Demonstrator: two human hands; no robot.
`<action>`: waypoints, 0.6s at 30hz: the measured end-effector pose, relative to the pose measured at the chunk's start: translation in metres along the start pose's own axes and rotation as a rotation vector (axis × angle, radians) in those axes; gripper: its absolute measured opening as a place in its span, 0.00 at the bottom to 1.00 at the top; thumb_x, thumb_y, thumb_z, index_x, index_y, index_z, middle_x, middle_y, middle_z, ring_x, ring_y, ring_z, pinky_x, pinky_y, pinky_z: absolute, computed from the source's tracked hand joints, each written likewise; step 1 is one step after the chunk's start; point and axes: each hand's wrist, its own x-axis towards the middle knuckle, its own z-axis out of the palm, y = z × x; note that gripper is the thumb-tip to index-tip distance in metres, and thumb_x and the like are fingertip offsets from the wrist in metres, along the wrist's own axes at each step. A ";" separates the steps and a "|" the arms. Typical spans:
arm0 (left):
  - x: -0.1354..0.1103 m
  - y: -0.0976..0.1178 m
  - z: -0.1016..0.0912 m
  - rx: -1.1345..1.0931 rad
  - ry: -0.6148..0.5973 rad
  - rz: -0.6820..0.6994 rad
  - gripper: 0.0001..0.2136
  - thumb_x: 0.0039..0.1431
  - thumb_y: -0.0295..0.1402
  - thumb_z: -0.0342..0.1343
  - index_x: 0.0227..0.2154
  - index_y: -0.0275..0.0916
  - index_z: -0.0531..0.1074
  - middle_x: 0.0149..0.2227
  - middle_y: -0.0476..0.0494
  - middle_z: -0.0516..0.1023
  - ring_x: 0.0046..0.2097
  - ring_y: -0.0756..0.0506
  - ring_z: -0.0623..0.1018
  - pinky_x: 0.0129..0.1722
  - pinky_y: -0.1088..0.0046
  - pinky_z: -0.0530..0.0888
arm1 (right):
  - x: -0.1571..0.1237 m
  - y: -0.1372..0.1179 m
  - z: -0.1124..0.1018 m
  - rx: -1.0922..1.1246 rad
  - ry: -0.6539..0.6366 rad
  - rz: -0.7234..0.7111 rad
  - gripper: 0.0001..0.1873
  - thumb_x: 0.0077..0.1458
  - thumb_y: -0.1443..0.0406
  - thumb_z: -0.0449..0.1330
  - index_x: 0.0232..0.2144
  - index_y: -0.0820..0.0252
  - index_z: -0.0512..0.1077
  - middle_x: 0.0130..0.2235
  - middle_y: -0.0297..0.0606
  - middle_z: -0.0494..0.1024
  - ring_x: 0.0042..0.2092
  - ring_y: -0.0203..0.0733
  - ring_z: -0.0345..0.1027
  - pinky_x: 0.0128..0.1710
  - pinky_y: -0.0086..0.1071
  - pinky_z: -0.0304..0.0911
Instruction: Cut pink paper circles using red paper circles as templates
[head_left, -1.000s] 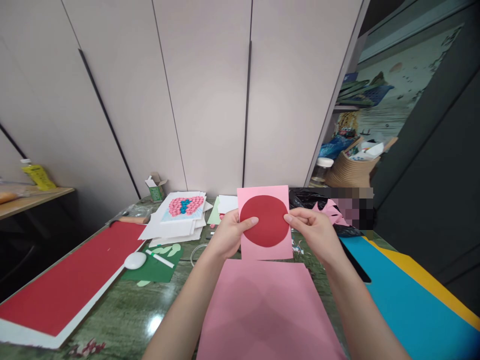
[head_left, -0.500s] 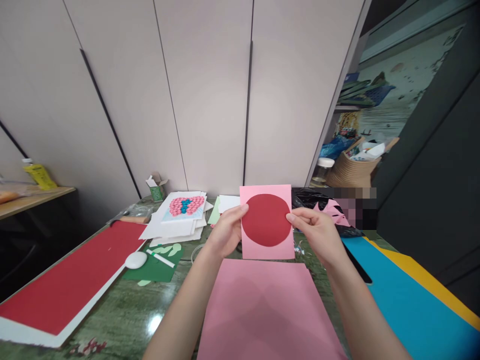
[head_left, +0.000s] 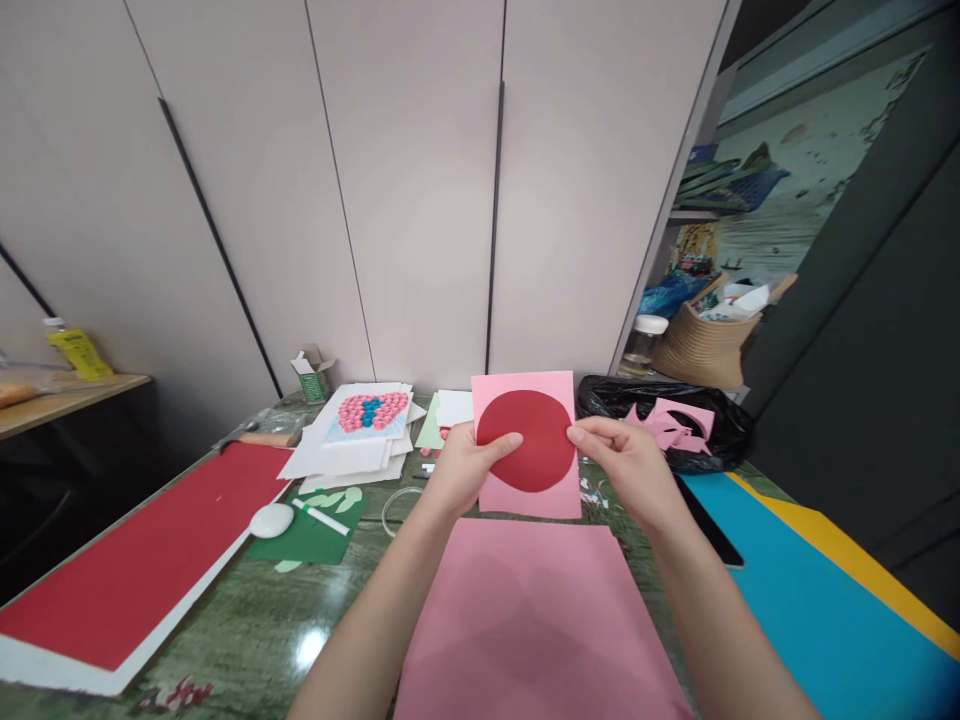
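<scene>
While held upright, pink card [head_left: 529,505] between left hand [head_left: 457,466], right hand [head_left: 626,462]

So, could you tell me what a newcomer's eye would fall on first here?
Most striking is the pink card with a red circle on it, held up at the centre between the left hand and the right hand. Below it a large pink sheet lies on the green table, flanked by a long red sheet on the left and a blue sheet on the right.

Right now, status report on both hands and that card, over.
Left hand and right hand pinch pink card by its sides, held upright. Left thumb on red circle. Nothing blocking.
</scene>
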 end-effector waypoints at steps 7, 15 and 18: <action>0.001 -0.001 0.000 -0.019 0.010 0.012 0.12 0.46 0.32 0.61 0.35 0.33 0.75 0.43 0.35 0.77 0.45 0.38 0.75 0.44 0.63 0.70 | -0.001 -0.004 -0.008 0.129 -0.036 0.055 0.17 0.52 0.55 0.56 0.34 0.62 0.76 0.32 0.42 0.79 0.35 0.44 0.72 0.41 0.38 0.64; 0.000 0.001 0.000 -0.039 -0.007 -0.005 0.14 0.45 0.33 0.61 0.36 0.33 0.75 0.43 0.35 0.77 0.45 0.37 0.75 0.45 0.61 0.70 | -0.003 -0.001 -0.004 -0.008 0.048 0.095 0.12 0.44 0.59 0.63 0.29 0.62 0.74 0.28 0.38 0.77 0.30 0.38 0.67 0.31 0.30 0.61; 0.000 0.002 0.001 -0.030 -0.013 -0.008 0.13 0.45 0.33 0.61 0.36 0.33 0.75 0.41 0.35 0.77 0.44 0.37 0.76 0.44 0.61 0.70 | -0.002 0.000 -0.005 -0.016 0.034 0.071 0.11 0.45 0.59 0.62 0.28 0.62 0.74 0.26 0.36 0.76 0.28 0.36 0.66 0.30 0.29 0.59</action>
